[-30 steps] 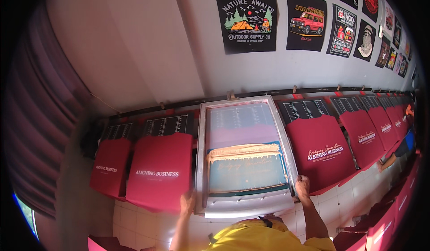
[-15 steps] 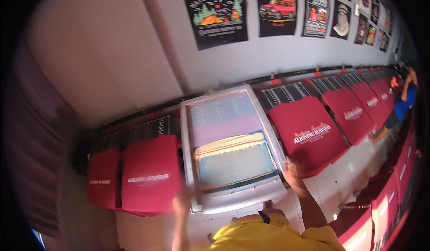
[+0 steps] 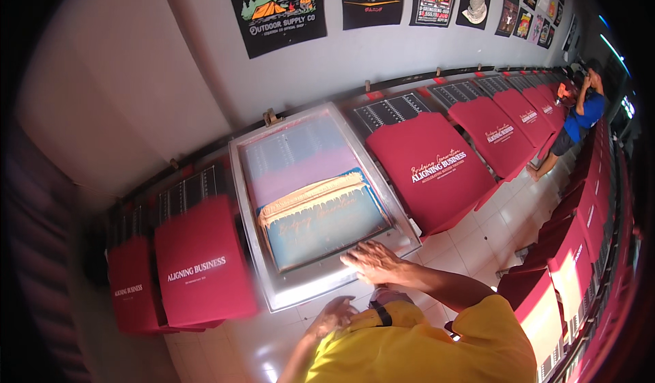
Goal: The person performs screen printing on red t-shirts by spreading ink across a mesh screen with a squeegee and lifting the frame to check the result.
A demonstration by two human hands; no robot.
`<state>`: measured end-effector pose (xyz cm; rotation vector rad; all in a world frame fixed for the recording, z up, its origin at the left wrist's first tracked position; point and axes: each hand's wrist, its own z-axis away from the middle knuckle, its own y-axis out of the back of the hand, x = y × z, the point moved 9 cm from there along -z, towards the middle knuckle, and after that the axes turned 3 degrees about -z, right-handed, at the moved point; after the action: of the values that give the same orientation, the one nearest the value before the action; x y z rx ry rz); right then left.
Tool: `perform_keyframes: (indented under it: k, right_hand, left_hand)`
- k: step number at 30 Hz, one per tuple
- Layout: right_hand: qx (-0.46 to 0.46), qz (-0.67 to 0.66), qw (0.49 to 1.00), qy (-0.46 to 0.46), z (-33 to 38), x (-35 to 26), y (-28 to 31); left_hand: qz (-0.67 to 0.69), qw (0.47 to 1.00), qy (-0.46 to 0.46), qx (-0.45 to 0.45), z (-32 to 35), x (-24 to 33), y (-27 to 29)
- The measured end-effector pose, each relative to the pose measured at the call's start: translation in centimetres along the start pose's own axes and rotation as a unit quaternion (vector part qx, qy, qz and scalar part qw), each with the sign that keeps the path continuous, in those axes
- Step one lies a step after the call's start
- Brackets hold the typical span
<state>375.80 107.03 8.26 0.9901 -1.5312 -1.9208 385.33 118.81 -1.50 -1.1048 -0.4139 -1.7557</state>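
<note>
In front of me a silk-screen printing frame (image 3: 401,217) lies over one of the shirt boards. Its mesh (image 3: 300,140) lets the board's dark grid show through faintly at the far end. A ridge of thick peach-orange ink (image 3: 310,196) crosses the mesh, above a blue-grey stencil area (image 3: 324,222) with faint lettering. My right hand (image 3: 373,261) rests on the frame's near right part, fingers stretched leftward. Lower down, close to my yellow shirt, my left hand (image 3: 332,317) is off the frame; it is slightly blurred, its fingers apart and nothing seen in them.
Printed maroon shirts lie on boards to the left (image 3: 194,260) and right (image 3: 430,171). Another row of shirts (image 3: 566,260) runs along the far right. A person in a blue shirt (image 3: 588,110) stands farther down the aisle. Posters (image 3: 276,11) hang on the wall.
My right hand has gone from the frame's right side to its near end. My left hand has left the frame's left side and come in toward my body. The view has shifted right.
</note>
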Motion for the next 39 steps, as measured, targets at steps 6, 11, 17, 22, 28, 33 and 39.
perform_keyframes:
  k: [6,11,17,22,28,33,39]
  right_hand:
    - [0.053,0.010,0.998,-0.036,-0.3,0.5,0.4]
    - [0.200,0.058,0.978,-0.004,-2.7,3.5,3.0]
    - [0.083,0.011,0.996,-0.035,-10.7,7.8,2.7]
    - [0.090,0.044,0.995,-0.023,-12.4,9.3,1.2]
    - [0.030,0.015,0.999,-0.021,-14.7,9.8,2.6]
    - [0.144,0.063,0.987,0.031,-13.1,9.4,2.2]
    - [0.119,0.008,0.993,-0.004,-15.1,10.1,3.6]
  left_hand:
    - [0.159,0.987,0.009,0.027,-1.3,0.4,-1.1]
    - [0.231,0.972,-0.012,0.049,-2.2,0.6,-0.9]
    - [0.248,0.965,-0.012,0.080,-3.6,-1.6,0.4]
    - [0.207,0.971,0.022,0.118,-1.7,1.6,0.3]
    - [0.264,0.953,0.048,0.141,-1.8,0.9,0.1]
    - [0.282,0.948,0.061,0.136,-2.1,-0.3,0.1]
    - [0.309,0.941,0.035,0.133,-2.2,-0.7,0.0]
